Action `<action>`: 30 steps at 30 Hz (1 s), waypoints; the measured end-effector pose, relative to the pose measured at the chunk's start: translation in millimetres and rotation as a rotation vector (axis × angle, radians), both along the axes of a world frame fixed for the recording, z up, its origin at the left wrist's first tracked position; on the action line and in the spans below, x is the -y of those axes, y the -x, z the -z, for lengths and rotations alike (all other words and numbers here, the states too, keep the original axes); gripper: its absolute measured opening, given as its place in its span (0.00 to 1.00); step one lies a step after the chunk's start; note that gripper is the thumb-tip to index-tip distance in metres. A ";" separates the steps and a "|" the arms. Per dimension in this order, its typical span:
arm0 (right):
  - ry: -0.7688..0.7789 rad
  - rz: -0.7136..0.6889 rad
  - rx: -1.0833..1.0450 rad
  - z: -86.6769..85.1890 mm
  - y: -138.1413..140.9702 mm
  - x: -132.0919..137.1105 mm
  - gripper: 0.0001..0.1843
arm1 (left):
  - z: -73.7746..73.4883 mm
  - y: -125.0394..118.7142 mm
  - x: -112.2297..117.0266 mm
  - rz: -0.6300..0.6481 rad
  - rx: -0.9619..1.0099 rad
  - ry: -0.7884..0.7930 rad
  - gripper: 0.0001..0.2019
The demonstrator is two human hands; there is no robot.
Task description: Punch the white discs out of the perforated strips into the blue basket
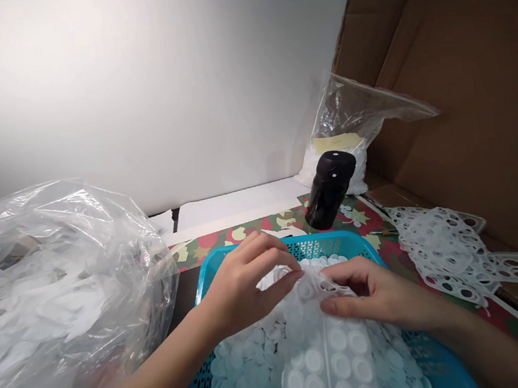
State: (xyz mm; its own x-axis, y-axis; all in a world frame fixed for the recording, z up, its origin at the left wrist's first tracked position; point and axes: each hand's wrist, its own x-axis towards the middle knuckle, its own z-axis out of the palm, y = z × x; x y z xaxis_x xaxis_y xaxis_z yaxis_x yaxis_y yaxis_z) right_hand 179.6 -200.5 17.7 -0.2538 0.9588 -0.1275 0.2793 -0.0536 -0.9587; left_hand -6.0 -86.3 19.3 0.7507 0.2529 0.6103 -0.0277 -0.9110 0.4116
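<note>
White translucent plastic sheet [327,369] is held above the blue basket [341,234] of loose discs [244,374]. Grip: left hand [258,277] pinches its upper end narrowly; right hand [371,290] closes thumb and fingers on the same end. Risk: uneven pulling could tear the thin film; a sharp jerk could scatter discs outside. Condition: round, paler circles in rows flank a lengthwise line; upper end crumpled.
</note>
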 end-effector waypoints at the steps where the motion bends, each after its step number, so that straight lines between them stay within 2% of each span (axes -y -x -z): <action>1: 0.013 -0.003 -0.022 -0.5 -0.2 -0.3 0.13 | -0.9 0.3 0.6 0.020 0.006 -0.034 0.02; 6: 0.007 0.008 -0.041 -0.4 -1.4 -0.2 0.14 | -3.0 0.8 3.7 0.110 -0.047 -0.156 0.05; 14: 0.026 0.048 -0.132 2.5 -1.0 -1.7 0.13 | 0.2 1.8 -0.3 0.049 0.010 -0.349 0.07; 17: 0.010 0.060 -0.134 2.6 -1.0 -1.5 0.13 | 0.7 2.4 -0.8 0.070 0.001 -0.363 0.06; 21: 0.047 0.067 -0.162 2.9 -1.4 -0.6 0.14 | 1.1 3.8 0.2 -0.006 0.053 -0.369 0.09; 24: 0.061 0.062 -0.184 3.9 -1.5 -1.3 0.14 | 0.1 4.2 0.7 -0.023 0.073 -0.397 0.07; 27: 0.051 0.060 -0.183 5.6 -2.1 -2.9 0.14 | -1.4 3.1 0.6 0.014 -0.009 -0.404 0.06; 30: 0.032 0.066 -0.143 6.7 -2.8 -3.6 0.14 | -1.3 1.4 0.4 0.037 -0.081 -0.318 0.05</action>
